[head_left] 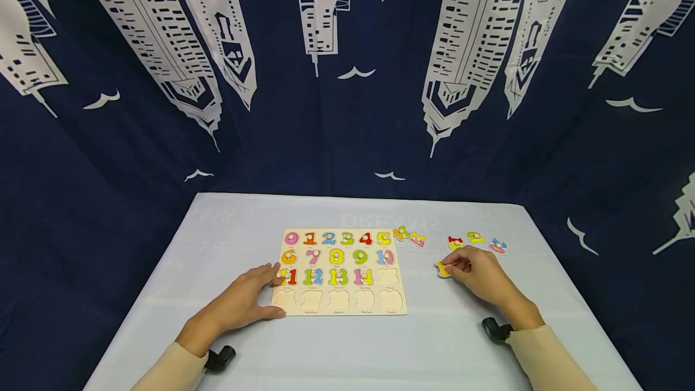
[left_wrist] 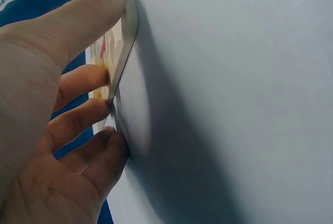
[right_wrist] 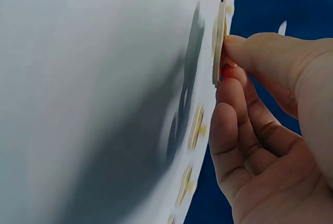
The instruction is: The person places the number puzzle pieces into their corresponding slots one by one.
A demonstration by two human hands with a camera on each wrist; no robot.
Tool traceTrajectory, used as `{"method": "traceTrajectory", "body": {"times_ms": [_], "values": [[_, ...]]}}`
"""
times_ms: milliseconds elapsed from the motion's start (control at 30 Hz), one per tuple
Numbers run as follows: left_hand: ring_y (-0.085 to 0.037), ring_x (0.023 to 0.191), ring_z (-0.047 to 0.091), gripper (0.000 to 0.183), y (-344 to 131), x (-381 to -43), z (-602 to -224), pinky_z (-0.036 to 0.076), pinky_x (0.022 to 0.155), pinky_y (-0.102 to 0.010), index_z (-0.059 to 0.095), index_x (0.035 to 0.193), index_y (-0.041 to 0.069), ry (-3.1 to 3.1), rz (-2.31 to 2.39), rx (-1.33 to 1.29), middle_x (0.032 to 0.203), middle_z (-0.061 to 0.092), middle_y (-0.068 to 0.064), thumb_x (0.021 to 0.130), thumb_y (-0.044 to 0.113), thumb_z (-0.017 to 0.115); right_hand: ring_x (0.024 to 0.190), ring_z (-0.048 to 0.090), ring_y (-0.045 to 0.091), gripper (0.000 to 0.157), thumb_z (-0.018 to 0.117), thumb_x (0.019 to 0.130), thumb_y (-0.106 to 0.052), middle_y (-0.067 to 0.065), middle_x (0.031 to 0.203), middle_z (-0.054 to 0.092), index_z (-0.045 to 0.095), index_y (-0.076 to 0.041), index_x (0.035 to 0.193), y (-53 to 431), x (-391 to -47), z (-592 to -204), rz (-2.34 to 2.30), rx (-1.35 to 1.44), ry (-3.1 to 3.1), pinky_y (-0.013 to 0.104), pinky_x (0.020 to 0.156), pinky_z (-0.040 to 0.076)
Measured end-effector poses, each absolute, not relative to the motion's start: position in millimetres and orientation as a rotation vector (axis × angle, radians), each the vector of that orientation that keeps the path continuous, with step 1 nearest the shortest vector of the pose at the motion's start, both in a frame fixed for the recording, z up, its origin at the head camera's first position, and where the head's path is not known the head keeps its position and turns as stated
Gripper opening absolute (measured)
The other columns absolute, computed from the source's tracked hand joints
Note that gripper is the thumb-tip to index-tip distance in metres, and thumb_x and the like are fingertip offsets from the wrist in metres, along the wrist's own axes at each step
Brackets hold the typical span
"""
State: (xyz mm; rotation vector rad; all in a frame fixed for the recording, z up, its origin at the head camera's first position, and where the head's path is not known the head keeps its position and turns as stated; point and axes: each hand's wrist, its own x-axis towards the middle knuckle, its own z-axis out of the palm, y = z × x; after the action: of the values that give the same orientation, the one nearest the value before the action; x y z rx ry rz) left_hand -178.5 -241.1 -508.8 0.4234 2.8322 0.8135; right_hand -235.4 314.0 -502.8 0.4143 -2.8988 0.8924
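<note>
A wooden number puzzle board (head_left: 326, 312) lies on the table, with number pieces from 0 to 14 in its upper rows and bare recesses after them. My left hand (head_left: 241, 297) rests at the board's left edge. Its thumb (left_wrist: 112, 0) lies by the near corner and its fingers touch the side further up. To the right of the board, my right hand (head_left: 480, 276) pinches a yellow number piece (head_left: 442, 269) between thumb and fingers. In the right wrist view that piece (right_wrist: 218, 47) is held just off the table, its shadow beneath; part of it is hidden by the fingers.
Two loose number pieces, a yellow-green one (head_left: 401, 233) and a pink one (head_left: 417, 239), lie by the board's upper right corner. Beyond my right hand lie a red-and-yellow piece (head_left: 455, 242), a green-yellow piece (head_left: 475, 237) and a pink-and-blue piece (head_left: 498, 246). A dark blue printed cloth (head_left: 326, 137) hangs behind the white table (head_left: 353, 355).
</note>
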Motion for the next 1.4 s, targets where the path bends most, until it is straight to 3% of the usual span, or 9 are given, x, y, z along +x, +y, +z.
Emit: {"method": "traceTrajectory", "body": {"times_ms": [733,1400], "values": [[-0.05,0.17,0.047,0.095,-241,-178,-509,0.04,0.138,-0.072,0.066,0.163,0.006,2.825,0.799,0.401,0.178,0.056,-0.022,0.087,0.047,0.105,0.08,0.058,-0.001,0.01,0.093,0.101,-0.01,-0.011,0.091,0.071,0.085,-0.017,0.103,208,-238,-504,1.015,0.809,-2.876,0.02,0.07,0.052],[-0.05,0.17,0.047,0.092,-241,-178,-507,0.04,0.137,-0.072,0.069,0.161,0.009,2.822,0.785,0.39,0.18,0.054,-0.022,0.086,0.048,0.105,0.08,0.059,-0.002,0.009,0.093,0.101,-0.011,-0.01,0.093,0.073,0.087,-0.017,0.105,199,-242,-512,1.004,0.826,-2.893,0.019,0.071,0.053]]}}
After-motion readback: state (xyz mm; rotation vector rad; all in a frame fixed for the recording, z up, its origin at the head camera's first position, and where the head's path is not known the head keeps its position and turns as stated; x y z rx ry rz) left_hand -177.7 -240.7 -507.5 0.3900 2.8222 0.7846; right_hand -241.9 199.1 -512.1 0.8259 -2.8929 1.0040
